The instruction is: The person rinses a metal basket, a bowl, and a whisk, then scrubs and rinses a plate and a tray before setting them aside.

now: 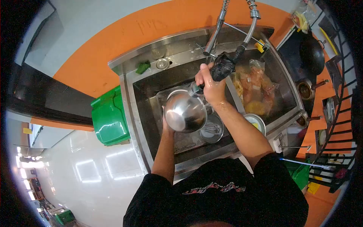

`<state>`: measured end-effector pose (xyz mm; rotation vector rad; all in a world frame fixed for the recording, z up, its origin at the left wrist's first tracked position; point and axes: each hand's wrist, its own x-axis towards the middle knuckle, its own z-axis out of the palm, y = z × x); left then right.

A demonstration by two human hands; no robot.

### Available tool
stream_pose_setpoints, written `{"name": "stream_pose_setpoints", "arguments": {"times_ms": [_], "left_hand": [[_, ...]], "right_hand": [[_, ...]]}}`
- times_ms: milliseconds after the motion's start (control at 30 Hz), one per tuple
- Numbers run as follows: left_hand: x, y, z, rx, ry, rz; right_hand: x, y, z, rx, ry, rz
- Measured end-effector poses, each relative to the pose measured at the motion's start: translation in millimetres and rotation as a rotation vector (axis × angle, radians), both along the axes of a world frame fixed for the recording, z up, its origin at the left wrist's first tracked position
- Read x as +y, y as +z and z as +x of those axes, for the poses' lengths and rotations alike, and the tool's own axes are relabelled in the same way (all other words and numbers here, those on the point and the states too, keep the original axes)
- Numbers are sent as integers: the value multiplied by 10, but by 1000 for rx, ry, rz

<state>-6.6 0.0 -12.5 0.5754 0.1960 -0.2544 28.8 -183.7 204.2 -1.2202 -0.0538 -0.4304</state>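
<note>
My left hand [166, 125] is closed on the side of a shiny steel mixing bowl [185, 113], tilted with its rounded outside towards me; most of the fingers are behind it. In my wet right hand [213, 89] is a spray nozzle [223, 67] wrapped in black plastic, its head pointing at the bowl. Below the bowl, a wire whisk [214, 129] rests in a round container inside the left basin. A metal tray [180, 145] lies under them.
The right basin holds bagged food that looks like raw meat [258, 89]. A round dish [256, 122] stands by my right forearm. A green scouring pad [143, 67] and a drain strainer [162, 64] sit on the back ledge. A green bin [110, 117] stands left, a wok [312, 55] right.
</note>
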Motion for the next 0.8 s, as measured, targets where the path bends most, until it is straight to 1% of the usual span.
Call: {"name": "stream_pose_setpoints", "arguments": {"times_ms": [33,67,100,133,167,200,233,267,300,333,367,433,500,567,600,633,667,700,733,767,800], "left_hand": [[65,33,4,183,-4,97],[151,-153,95,114,-32,205],[110,36,81,100,5,363],[264,-216,194,-90,-7,773],[289,-3,201,-275,-183,1089],[182,237,177,-318,-327,1118],[75,410,155,-361,-471,1146],[-40,480,152,-388,-503,1137],[-149,519,145,-776,-373,1392],[-249,609,128,-1179,-201,1609],[-309,707,101,-1210,-214,1590],[-416,937,15,-851,-538,2029],[-402,913,40,-742,-439,2170],[-267,709,79,-615,-52,2098],[-122,567,121,-579,53,2080],[-114,621,118,-539,156,2058],[-84,672,70,-411,177,1873],[-111,890,-20,-284,191,1686],[57,738,32,-299,212,1383],[227,599,99,-306,224,1081],[222,734,45,-138,283,958]], "right_hand": [[25,14,-30,17,15,-7],[55,19,-63,88,-14,-22],[80,36,-74,152,-11,-5],[83,-4,-88,217,-34,-179],[112,-13,-108,166,30,-152],[172,-194,-86,249,7,-140],[150,-182,-120,235,97,-254],[216,-243,-125,180,98,-112],[248,-234,-145,247,76,-95],[254,-336,-107,239,76,-94],[238,-430,-61,231,78,-95],[153,-522,8,269,51,-76],[42,-643,108,304,21,-58],[-120,-793,194,173,-217,-153],[-267,-654,104,235,-201,-235],[-371,-694,107,233,-226,-235],[-447,-735,101,209,-266,-367],[-503,-861,122,188,-303,-499],[-489,-1210,219,331,-431,-728],[-515,-1195,124,331,-449,-725],[-533,-1171,-13,469,-383,-724]]}}
